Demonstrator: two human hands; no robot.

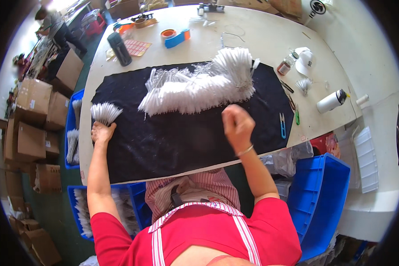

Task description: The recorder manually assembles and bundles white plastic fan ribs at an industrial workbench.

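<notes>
"The fingers [95, 127] of your left hand [102, 132] curl round a white bundle [105, 113]; your right hand [238, 126] is bent and blurred, and I can't tell whether it holds anything."

"How far along are you?"

"On the black cloth [177, 139], your big pile [193, 91] looks ungathered; the bundle, at the cloth's left edge, looks gathered."

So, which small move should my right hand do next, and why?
Probably the right hand should reach slightly forward to the white pile. It is curled close to the pile's near edge, while the left hand holds a bunch of similar white pieces. I cannot tell whether the curled fingers already hold something.
</notes>
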